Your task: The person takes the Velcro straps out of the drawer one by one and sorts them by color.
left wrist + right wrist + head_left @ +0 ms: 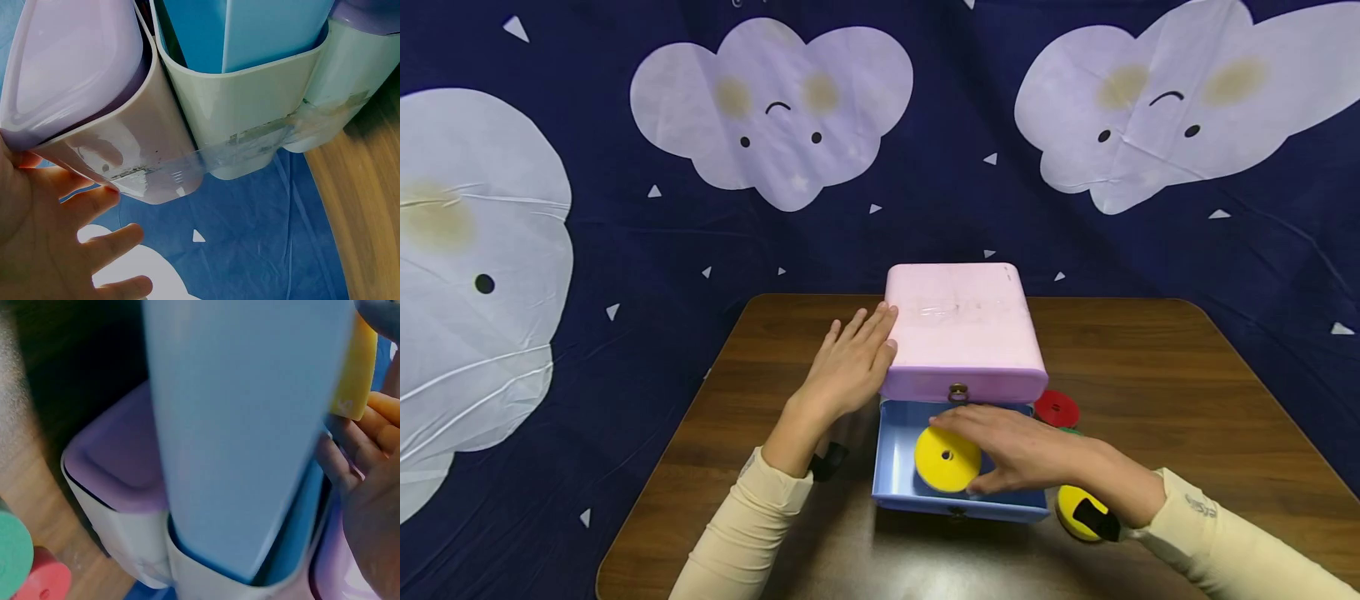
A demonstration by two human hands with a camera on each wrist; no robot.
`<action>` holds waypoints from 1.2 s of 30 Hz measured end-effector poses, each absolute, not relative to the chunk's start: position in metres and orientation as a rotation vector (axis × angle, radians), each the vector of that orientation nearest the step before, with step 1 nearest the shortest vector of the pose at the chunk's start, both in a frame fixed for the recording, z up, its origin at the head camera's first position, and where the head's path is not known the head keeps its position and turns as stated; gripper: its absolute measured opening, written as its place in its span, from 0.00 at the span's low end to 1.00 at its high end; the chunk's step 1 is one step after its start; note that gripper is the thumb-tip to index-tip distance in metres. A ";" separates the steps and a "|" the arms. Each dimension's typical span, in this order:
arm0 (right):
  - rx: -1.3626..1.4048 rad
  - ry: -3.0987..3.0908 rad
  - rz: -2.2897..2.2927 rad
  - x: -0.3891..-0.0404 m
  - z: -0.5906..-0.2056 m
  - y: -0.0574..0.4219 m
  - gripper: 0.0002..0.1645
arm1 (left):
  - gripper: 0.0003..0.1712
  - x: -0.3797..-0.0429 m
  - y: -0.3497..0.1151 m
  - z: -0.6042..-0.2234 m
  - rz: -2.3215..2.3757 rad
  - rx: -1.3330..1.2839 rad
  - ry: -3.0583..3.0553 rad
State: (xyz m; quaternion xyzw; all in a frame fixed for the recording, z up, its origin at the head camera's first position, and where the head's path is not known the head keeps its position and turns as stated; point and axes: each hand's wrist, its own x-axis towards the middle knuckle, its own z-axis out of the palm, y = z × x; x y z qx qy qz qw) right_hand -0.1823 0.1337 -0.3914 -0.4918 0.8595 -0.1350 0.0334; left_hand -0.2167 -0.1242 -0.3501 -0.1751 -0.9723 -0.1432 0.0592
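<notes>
A small chest [958, 321] with a pale pink top has its blue drawer [891, 454] pulled out at the front. My left hand [848, 367] rests against the chest's left side with its fingers stretched out. In the left wrist view, those fingers lie by a pink compartment [125, 150] with a lilac drawer [75, 69]. My right hand [1026, 450] holds a yellow disc [936, 467] with a centre hole by its edge, thumb on the near side and fingers on the far side. The disc is over or inside the blue drawer; its underside is hidden.
A red disc [1056, 409], a partly hidden green disc [1070, 431] and another yellow disc [1067, 510] lie right of the chest. Clear tape [250, 144] joins the compartments. A brown wooden table [1150, 367] carries everything, with a cloud-patterned cloth [955, 167] behind.
</notes>
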 end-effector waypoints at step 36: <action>-1.623 2.966 -0.589 -0.149 -0.364 0.208 0.54 | 0.31 -0.218 -0.125 -0.352 -0.469 -0.557 -2.935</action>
